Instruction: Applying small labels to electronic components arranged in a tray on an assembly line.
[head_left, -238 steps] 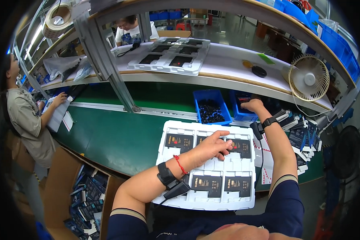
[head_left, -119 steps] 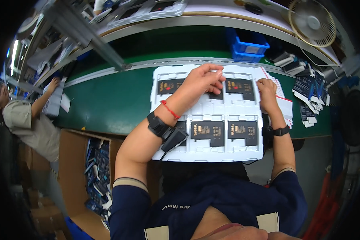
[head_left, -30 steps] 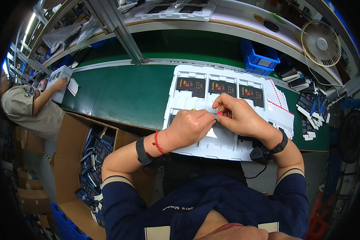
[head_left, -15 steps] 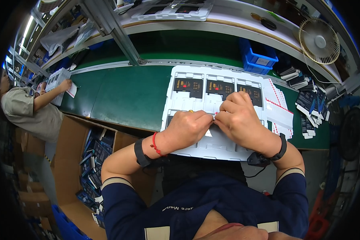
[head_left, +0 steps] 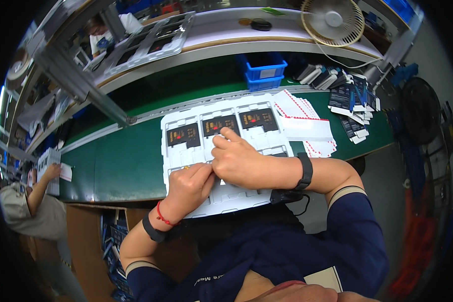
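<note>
Hands are meeting over the middle of the white moulded tray (head_left: 186, 156), which is lying flat on the green bench (head_left: 126, 166) close to the body, probably so its pockets are sitting within easy reach. Right hand (head_left: 239, 161) is curling down, index finger stretched forward and touching the tray just below the dark cards (head_left: 219, 125) sitting in the far row, while the left hand (head_left: 189, 186) is bunching its fingertips tight against the right, seemingly pinching something small, though what exactly I cannot tell.
</note>
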{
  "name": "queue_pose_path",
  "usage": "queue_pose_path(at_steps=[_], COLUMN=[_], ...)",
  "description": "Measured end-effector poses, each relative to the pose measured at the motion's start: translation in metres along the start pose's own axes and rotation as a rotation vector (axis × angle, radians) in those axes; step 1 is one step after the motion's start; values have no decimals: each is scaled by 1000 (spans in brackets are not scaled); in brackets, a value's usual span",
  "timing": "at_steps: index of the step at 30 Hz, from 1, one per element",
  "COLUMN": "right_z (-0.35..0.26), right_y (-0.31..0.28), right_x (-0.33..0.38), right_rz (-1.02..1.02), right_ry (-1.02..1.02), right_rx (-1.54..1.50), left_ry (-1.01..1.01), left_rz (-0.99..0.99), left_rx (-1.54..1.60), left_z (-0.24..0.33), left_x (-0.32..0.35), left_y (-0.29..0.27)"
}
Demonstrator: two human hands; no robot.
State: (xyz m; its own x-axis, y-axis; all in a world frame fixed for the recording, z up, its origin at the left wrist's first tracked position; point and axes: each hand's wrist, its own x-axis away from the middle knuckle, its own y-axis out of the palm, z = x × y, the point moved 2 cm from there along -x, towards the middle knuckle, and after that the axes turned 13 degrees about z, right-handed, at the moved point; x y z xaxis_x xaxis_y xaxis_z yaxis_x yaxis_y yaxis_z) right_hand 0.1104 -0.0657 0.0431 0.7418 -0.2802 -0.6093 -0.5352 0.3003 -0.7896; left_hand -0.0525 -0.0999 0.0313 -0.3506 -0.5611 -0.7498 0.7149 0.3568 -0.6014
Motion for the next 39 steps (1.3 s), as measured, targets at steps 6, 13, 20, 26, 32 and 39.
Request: queue_pose_path(at_steps=[6, 13, 20, 26, 32, 39], right_z=[23, 167, 167, 167, 159, 144], right_y=[-63, -28, 16, 28, 25, -29], right_x=[10, 144, 174, 177, 187, 178], right_rz=[69, 0, -66, 115, 138, 264], right_ry=[244, 974, 1049, 960, 1035, 1164], right_rx=[-77, 202, 125, 67, -146, -402], left_ry=[101, 109, 113, 47, 39, 98], left_rz=[-53, -337, -396, -546, -540, -497], left_rx=[-30, 85, 135, 317, 360, 249], left_z=[5, 17, 30, 36, 39, 49], left_x=[5, -1, -32, -54, -57, -54], left_y=[3, 0, -4, 32, 75, 95])
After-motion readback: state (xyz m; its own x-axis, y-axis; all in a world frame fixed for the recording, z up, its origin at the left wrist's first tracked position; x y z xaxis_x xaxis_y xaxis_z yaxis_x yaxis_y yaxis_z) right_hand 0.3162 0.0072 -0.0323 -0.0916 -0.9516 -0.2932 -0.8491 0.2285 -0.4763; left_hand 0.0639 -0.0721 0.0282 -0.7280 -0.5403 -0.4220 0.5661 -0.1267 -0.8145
